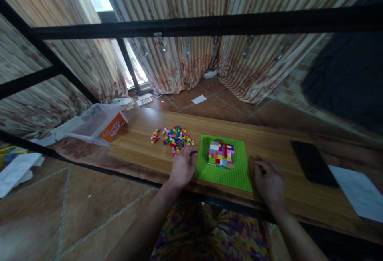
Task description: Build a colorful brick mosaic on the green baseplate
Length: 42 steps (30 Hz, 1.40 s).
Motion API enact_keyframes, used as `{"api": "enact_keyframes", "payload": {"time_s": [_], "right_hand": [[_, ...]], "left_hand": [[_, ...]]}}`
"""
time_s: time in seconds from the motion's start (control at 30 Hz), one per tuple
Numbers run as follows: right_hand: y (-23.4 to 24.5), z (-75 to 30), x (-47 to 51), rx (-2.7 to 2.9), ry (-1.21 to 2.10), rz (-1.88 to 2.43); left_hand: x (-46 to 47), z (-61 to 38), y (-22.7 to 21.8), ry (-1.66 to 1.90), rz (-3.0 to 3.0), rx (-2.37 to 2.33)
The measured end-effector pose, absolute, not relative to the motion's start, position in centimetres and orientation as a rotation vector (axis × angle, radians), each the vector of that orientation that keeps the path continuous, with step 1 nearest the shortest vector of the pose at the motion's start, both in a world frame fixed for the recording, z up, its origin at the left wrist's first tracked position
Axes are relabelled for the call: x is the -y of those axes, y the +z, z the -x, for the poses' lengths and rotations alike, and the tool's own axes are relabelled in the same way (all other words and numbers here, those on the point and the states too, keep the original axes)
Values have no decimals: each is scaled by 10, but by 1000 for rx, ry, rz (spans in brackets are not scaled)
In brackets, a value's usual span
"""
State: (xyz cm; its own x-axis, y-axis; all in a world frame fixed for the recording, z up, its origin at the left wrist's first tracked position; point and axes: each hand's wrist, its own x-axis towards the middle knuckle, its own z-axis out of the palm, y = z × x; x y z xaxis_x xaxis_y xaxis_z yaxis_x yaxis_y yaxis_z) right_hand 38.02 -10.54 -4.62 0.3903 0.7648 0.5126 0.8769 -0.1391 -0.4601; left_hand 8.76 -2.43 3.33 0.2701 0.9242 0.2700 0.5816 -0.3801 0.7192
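A multicoloured brick block [221,154] stands built on our flat green plastic baseplate [227,175]; a pile of loose coloured bricks [177,137] lies unused beside it. Our left hand [182,167] touches that pile, our right hand [269,181] rests curled beside the plate; whether either holds anything we cannot tell.

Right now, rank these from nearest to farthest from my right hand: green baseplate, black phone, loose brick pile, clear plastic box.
1. Green baseplate, just left of the right hand.
2. Black phone, to the right.
3. Loose brick pile, further left.
4. Clear plastic box, far left.
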Motion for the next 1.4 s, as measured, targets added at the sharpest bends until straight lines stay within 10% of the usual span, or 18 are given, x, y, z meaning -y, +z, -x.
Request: {"api": "enact_keyframes", "payload": {"time_s": [1.4], "right_hand": [[-48,-387,109,1530,-321,1972]], "left_hand": [[12,-37,-11,746,-2054,-1818]]}}
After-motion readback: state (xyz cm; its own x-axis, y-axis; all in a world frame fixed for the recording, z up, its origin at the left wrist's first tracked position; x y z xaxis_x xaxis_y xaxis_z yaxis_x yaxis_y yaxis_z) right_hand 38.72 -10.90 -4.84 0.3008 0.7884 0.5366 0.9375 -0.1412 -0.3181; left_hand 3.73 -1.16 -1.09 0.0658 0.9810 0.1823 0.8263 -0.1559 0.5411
